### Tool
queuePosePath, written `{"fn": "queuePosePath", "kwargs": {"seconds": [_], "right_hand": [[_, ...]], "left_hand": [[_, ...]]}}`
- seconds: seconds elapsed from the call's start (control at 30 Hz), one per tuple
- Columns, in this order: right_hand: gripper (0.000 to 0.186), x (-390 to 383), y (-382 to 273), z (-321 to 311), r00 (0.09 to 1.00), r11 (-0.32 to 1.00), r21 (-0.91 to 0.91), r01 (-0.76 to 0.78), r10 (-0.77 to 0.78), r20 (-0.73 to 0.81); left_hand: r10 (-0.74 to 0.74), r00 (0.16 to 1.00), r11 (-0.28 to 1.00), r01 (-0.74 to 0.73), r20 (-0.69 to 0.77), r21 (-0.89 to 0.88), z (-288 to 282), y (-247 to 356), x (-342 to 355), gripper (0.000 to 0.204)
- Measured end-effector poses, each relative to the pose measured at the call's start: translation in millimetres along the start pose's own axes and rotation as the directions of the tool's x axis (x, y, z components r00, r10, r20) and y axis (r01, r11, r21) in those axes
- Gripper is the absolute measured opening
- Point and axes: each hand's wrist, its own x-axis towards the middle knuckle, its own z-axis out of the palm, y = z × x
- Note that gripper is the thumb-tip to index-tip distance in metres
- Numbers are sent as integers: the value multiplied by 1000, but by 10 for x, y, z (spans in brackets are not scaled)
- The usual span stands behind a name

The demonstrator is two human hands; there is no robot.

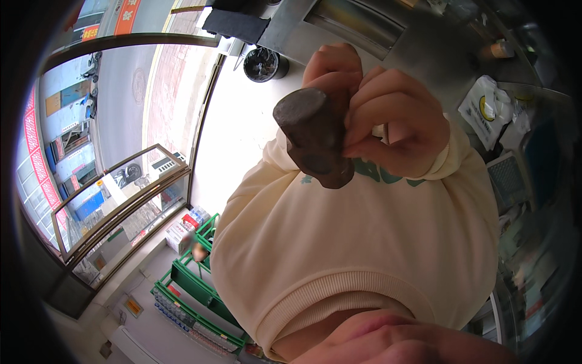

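A dark brown metal hammer head (pixel 312 130) is held up close in front of my chest, its round striking face tilted toward the upper left. Behind it, my left hand (pixel 333 67) is closed in a fist; the handle, if there is one, is hidden by the head and fingers. My right hand (pixel 403 118) has its fingers curled, with the fingertips pressed against the right side of the hammer head. A ring-like light spot shows between the right fingers, too small to make out.
A black bin (pixel 262 65) with a liner stands on the floor beyond my hands. White plastic bags (pixel 485 109) lie on the right among blurred shop goods. Green shelving (pixel 200 291) and a carton (pixel 180 233) are at lower left, near a glass-framed window (pixel 121 206) facing the street.
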Motion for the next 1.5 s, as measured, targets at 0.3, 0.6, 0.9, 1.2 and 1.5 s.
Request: {"fn": "queuePosePath", "kwargs": {"seconds": [0.3,0.6,0.9,1.2,1.5], "right_hand": [[25,-60,8,-2,999,994,106,2,3,-46],[29,-52,54,4,998,998,60,32,-29,-51],[23,-42,24,1,999,1000,-11,-3,3,-52],[21,-91,102,26,998,998,5,55,-54,-42],[25,-123,154,27,993,991,81,110,-106,-55]], "left_hand": [[-82,988,986,61,-131,-153,104,20,43,35],[-172,976,967,142,-131,-212,119,141,97,19],[-261,961,916,219,-86,-337,106,87,89,14],[-580,814,489,349,0,-799,57,31,47,11],[-776,581,-282,30,247,-959,-86,105,-87,9]]}}
